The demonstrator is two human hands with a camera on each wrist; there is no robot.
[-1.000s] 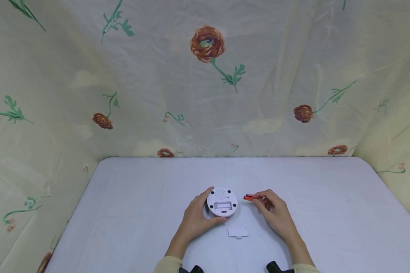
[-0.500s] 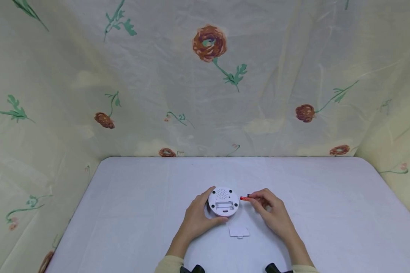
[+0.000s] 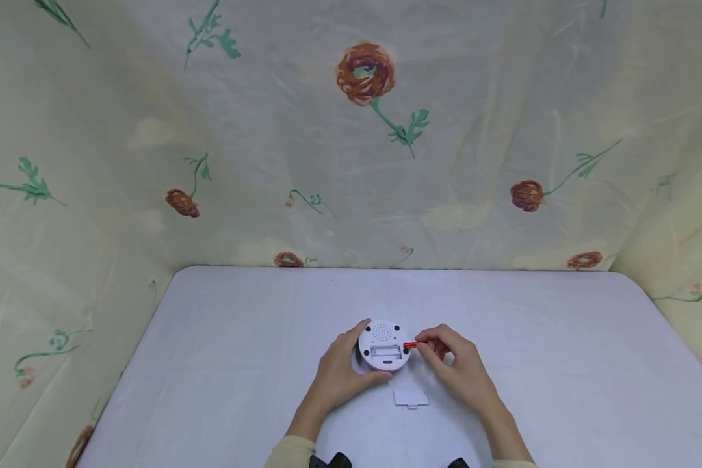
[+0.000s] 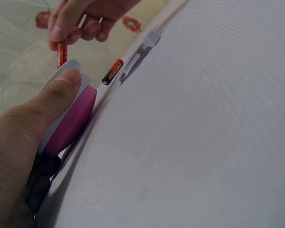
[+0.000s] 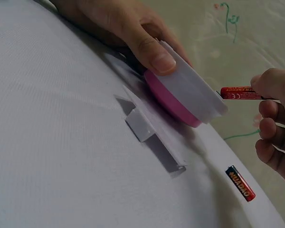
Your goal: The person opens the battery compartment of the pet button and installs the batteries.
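Observation:
In the head view a round white device (image 3: 380, 333) lies with its underside up, showing speaker holes, dark feet and an uncovered battery compartment (image 3: 386, 352). My left hand (image 3: 342, 374) grips it around the left side, thumb at the near edge; the wrist views show its pink lower part (image 5: 173, 102). My right hand (image 3: 459, 367) pinches a red battery (image 5: 240, 93) by one end. The battery's free end overlaps the device's right rim, beside the compartment. A second battery (image 5: 240, 183), red and dark, lies on the table and is hidden in the head view.
A white battery cover (image 3: 411, 398) with a small tab lies on the white table (image 3: 240, 364), just in front of the device. Flower-printed cloth (image 3: 444, 214) hangs behind the table and at both sides.
My right hand has moved left with the battery, from a gap beside the device to over its right rim. The left hand keeps its grip on the device.

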